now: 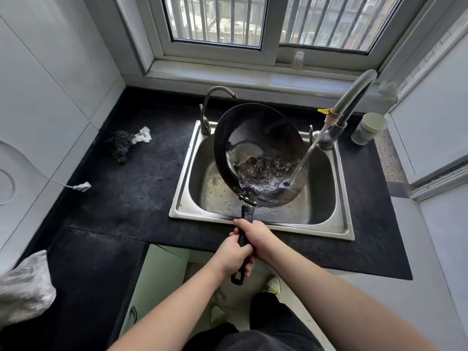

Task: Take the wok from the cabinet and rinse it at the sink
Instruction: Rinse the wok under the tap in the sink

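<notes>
A black wok point(255, 138) hangs tilted over the steel sink point(326, 224), its far rim raised. Water pools and ripples in its lower part. A thin stream of water point(306, 155) runs slantwise from the tall grey faucet point(354, 97) into the wok near its right edge. Both hands hold the long black handle point(247, 216) in front of the sink. My left hand point(234, 257) grips the handle lower down, close to its looped end. My right hand point(255, 236) grips it just above, nearer the wok.
A second, smaller curved tap point(210, 107) stands at the sink's back left. A steel scrubber with white cloth point(126, 143) lies on the black counter point(121, 198) to the left. A white cup point(369, 127) sits right of the faucet. A cabinet door hangs ajar below the counter.
</notes>
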Tool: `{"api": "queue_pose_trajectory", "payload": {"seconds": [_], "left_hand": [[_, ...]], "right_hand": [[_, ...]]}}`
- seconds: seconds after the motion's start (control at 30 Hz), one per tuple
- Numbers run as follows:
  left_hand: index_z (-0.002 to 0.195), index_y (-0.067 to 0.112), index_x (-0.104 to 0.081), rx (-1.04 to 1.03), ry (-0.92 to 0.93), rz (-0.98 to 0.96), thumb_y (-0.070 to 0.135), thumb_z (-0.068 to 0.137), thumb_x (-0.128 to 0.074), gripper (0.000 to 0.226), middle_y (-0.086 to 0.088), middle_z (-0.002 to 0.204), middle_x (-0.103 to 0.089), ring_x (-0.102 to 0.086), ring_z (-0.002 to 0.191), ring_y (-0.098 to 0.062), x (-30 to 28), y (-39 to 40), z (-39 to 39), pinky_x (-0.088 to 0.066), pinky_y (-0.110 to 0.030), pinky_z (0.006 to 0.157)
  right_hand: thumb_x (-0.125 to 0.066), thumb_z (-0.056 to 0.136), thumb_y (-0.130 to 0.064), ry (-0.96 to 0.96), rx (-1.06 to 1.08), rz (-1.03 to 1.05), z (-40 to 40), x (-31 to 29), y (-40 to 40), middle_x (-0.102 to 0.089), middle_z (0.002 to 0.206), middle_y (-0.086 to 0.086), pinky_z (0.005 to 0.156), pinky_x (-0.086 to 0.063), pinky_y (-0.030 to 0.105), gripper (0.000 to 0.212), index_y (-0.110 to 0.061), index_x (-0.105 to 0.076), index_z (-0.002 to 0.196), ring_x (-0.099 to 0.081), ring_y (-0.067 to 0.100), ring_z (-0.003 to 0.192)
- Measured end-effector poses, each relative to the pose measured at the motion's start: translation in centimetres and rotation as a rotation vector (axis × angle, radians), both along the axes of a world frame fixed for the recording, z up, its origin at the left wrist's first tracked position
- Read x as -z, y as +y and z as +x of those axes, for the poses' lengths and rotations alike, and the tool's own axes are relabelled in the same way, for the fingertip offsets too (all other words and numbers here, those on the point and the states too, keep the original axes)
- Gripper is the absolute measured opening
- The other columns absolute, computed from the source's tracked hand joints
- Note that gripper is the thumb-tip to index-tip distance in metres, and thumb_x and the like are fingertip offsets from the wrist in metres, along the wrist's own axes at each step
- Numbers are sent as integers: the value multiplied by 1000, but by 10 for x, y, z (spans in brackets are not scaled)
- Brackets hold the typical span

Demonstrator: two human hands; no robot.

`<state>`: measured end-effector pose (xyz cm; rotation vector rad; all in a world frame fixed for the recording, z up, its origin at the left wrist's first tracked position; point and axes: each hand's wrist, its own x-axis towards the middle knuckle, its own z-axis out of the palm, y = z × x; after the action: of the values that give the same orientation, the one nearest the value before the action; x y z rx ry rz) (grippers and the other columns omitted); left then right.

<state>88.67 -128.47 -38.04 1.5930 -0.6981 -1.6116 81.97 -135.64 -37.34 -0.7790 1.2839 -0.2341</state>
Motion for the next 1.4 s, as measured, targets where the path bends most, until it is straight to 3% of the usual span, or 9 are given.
{"api": "queue_pose_trajectory", "payload": {"seconds": [0.1, 0.2, 0.4, 0.53, 0.73, 0.87, 1.0, 1.1, 1.4], "left_hand": [[78, 5, -43, -6, 57, 0, 0, 79, -48, 7, -7, 47, -47, -44, 33, -18, 5, 0, -4, -39, -23, 37], [81, 4, -45, -17, 92, 6, 4, 71, -47, 11, -6, 46, -48, -44, 33, -19, 10, -4, -7, -40, -23, 39], [81, 1, -48, -13, 94, -5, -9, 82, -44, 10, -8, 47, -49, -45, 36, -20, 16, -9, -9, -40, -26, 41], [87, 1, -49, -6, 136, -16, 1, 75, -51, 12, -8, 47, -50, -45, 36, -20, 17, -12, -11, -40, -27, 42], [101, -2, -48, 26, 155, 0, -5, 85, -49, 16, -8, 47, -52, -46, 37, -21, 24, -14, -14, -41, -25, 42], [98, -3, -50, 23, 155, -11, -6, 85, -50, 13, -11, 47, -51, -46, 38, -21, 26, -19, -19, -40, -25, 42], [105, -3, -49, 28, 146, -15, -3, 83, -54, 22, -12, 50, -52, -47, 39, -22, 28, -25, -22, -41, -25, 43], [107, 3, -48, 36, 126, -19, -4, 84, -55, 25, -11, 51, -54, -48, 38, -22, 27, -31, -24, -43, -26, 43], [113, -7, -47, 79, 80, -53, -4, 87, -54, 26, -13, 55, -55, -50, 39, -21, 22, -49, -28, -45, -25, 42]], "right_hand": [[-59, 88, -24, 86, -80, -82, -3, 2, -1, -70, 72, 8, 64, -50, 26, 31, -11, -62, 60, -62, 19, 58], [-59, 86, -26, 141, -128, -140, -4, 1, -3, -71, 72, 6, 66, -50, 29, 30, -12, -64, 59, -63, 19, 59], [-57, 84, -30, 236, -184, -249, -7, -1, -9, -71, 70, 7, 63, -50, 28, 31, -14, -65, 59, -64, 22, 63], [-56, 85, -32, 296, -212, -316, -10, 3, -12, -74, 78, 14, 68, -54, 34, 32, -13, -66, 61, -69, 30, 72], [-55, 85, -30, 333, -212, -352, -17, 7, -15, -69, 68, 8, 58, -47, 26, 31, -7, -67, 67, -63, 21, 61], [-54, 86, -27, 358, -229, -411, -18, 8, -20, -73, 75, 13, 55, -44, 24, 31, -10, -64, 61, -62, 20, 62], [-54, 87, -28, 365, -237, -431, -22, 11, -24, -69, 70, 5, 56, -43, 24, 31, -10, -64, 65, -62, 19, 63], [-54, 87, -26, 370, -226, -451, -25, 11, -28, -65, 64, 2, 59, -43, 27, 31, -13, -60, 60, -60, 19, 61], [-54, 88, -21, 416, -238, -522, -31, 8, -45, -44, 51, -2, 48, -33, 26, 38, -15, -40, 53, -42, 13, 48]]}}
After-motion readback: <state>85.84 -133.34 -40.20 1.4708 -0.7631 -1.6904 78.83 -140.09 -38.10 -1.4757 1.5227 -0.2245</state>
